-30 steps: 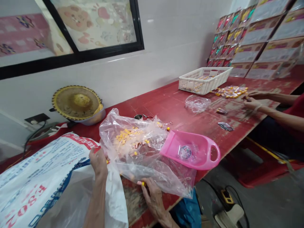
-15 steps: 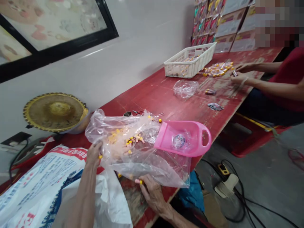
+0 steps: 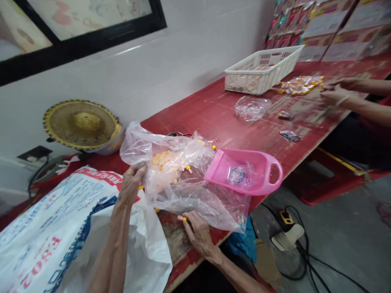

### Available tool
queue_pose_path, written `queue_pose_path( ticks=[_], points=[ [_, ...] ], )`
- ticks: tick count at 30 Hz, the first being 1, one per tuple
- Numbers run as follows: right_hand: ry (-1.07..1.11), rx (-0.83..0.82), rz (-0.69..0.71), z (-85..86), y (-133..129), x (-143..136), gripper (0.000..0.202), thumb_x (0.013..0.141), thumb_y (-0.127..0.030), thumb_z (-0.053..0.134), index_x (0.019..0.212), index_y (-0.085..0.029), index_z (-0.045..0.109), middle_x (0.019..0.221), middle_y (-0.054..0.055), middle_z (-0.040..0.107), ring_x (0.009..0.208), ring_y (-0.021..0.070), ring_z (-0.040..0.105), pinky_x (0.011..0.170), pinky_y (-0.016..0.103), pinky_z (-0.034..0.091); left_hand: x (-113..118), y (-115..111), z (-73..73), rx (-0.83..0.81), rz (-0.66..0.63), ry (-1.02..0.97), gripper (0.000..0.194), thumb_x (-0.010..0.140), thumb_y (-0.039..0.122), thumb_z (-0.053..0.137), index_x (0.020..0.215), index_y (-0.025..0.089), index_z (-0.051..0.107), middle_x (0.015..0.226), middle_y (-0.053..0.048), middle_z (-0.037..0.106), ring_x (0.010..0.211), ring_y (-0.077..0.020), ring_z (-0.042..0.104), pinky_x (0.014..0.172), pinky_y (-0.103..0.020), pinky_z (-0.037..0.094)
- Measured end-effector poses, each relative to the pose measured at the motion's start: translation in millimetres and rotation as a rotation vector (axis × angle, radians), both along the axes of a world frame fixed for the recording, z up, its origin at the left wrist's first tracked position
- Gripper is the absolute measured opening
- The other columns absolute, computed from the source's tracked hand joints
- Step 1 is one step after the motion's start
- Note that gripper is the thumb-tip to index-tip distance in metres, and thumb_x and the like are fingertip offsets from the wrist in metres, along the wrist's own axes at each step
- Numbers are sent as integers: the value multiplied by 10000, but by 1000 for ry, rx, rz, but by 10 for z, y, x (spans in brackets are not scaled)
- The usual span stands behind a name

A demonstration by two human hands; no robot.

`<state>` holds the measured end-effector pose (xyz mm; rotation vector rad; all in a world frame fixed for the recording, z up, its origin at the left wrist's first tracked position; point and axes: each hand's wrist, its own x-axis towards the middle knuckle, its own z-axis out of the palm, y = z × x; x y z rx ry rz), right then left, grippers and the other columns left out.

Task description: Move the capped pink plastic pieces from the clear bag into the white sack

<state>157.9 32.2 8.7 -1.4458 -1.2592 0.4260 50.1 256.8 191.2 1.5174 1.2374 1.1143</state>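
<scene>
A clear plastic bag (image 3: 198, 199) lies on the red table, with small pink-and-yellow pieces (image 3: 161, 160) inside. My left hand (image 3: 133, 183) is closed on the bag's left edge; a yellow bit shows beside its fingers. Close to the bag's near edge, my right hand (image 3: 199, 232) pinches a small pink-and-yellow piece (image 3: 182, 219) between thumb and forefinger. A pink scoop (image 3: 210, 173) rests partly on the bag's right side, holding a clear packet with a round printed disc (image 3: 238, 175).
A white printed sack (image 3: 76, 219) covers the left side. Farther along the red table (image 3: 207, 114) are crumpled clear plastic (image 3: 252, 108), a white basket (image 3: 259, 83) and a pile of yellow-ended packets (image 3: 301, 84). Another person's hands (image 3: 336, 93) work there. Cables (image 3: 308, 252) lie on the floor.
The camera view has shifted, so the table's contents sit farther right and higher. Both hands stay at the bag. Pieces inside it lie differently, with fewer dark-and-yellow ones showing.
</scene>
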Motion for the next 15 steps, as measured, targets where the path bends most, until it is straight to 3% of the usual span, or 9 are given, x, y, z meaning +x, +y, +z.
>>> queue_pose_path(
  ticks=[2, 4, 6, 8, 12, 15],
  points=[
    [-8, 2, 1, -15, -2, 0, 219, 1076, -228, 499, 1154, -253, 702, 1001, 36, 733, 898, 176, 727, 742, 262, 541, -31, -27, 3, -25, 10, -19, 538, 674, 604, 853, 950, 173, 690, 760, 8, 644, 699, -154, 608, 592, -235, 500],
    [-12, 1, 9, -27, -3, 1, 219, 1077, -239, 502, 1158, -254, 705, 1004, 38, 733, 903, 179, 727, 748, 263, 549, -116, -35, -66, -50, 131, -106, 506, 749, 639, 790, 912, 192, 621, 647, 57, 528, 531, -102, 478, 470, -204, 390],
    [-12, -3, 18, -33, -4, 2, 217, 1079, -255, 507, 1148, -259, 713, 1000, 37, 733, 901, 180, 724, 757, 264, 556, -250, -70, -220, -74, 274, -170, 474, 821, 648, 689, 933, 204, 568, 636, 72, 497, 452, -72, 373, 426, -192, 317],
    [-7, -4, 24, -36, -4, 2, 223, 1087, -278, 504, 1138, -261, 721, 1002, 40, 733, 911, 184, 722, 775, 265, 563, -406, -166, -433, -95, 343, -108, 458, 855, 639, 589, 992, 203, 556, 704, 49, 556, 448, -66, 373, 432, -194, 317],
    [5, -5, 20, -49, -3, -1, 240, 1098, -307, 499, 1149, -255, 727, 1015, 48, 738, 935, 189, 724, 785, 267, 565, -648, -495, -861, -144, 307, 142, 471, 806, 621, 543, 992, 191, 588, 745, 12, 604, 449, -91, 409, 428, -225, 311],
    [-4, -20, 27, -66, -4, -3, 261, 1102, -313, 484, 1160, -253, 731, 1016, 52, 740, 935, 192, 727, 798, 275, 569, -699, -672, -1083, -142, 239, 324, 396, 776, 557, 599, 947, 201, 628, 695, 9, 594, 493, -143, 475, 468, -265, 378]
  ],
)
